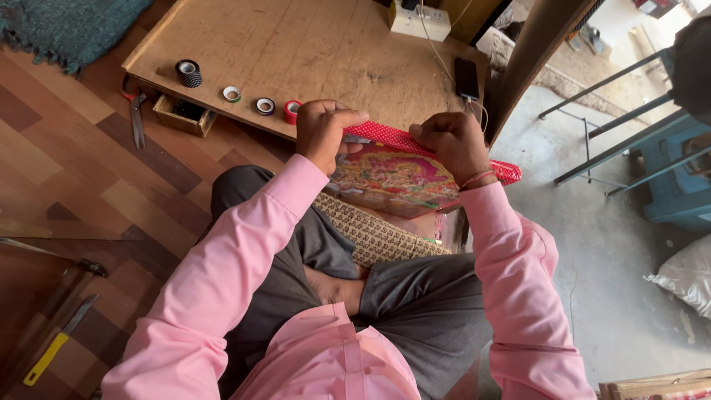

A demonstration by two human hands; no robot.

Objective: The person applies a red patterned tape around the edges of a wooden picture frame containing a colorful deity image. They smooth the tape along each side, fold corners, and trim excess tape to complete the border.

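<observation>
two hands work at the centre of the frame, above the lap of a person seated cross-legged on a wood-pattern floor.

far left, lower edge: a yellow-handled tool (46, 358) lies on the floor. upper left: scissors (138, 118) rest beside a small wooden box (182, 115) tucked under the edge of a low wooden board (311, 52). four tape rolls (232, 94) sit in a row along that board's near edge.

centre left: the left hand (324, 133) is closed in a pinch, thumb over fingers, on the upper left corner of a colourful printed picture (392, 178), where a red dotted strip (415, 145) runs along its top edge.

centre right: the right hand (455, 144) is likewise curled shut, pinching the strip further along the same edge. the picture is held tilted over the knees, above a patterned mat (374, 235).

for a clean result, judged from this grip: keep the strip taut between both pinches, align it to the edge before pressing, and smooth outward from the left pinch to avoid wrinkles.

upper right: a phone (466, 77) lies on the board, near a white power strip (419, 21).
</observation>
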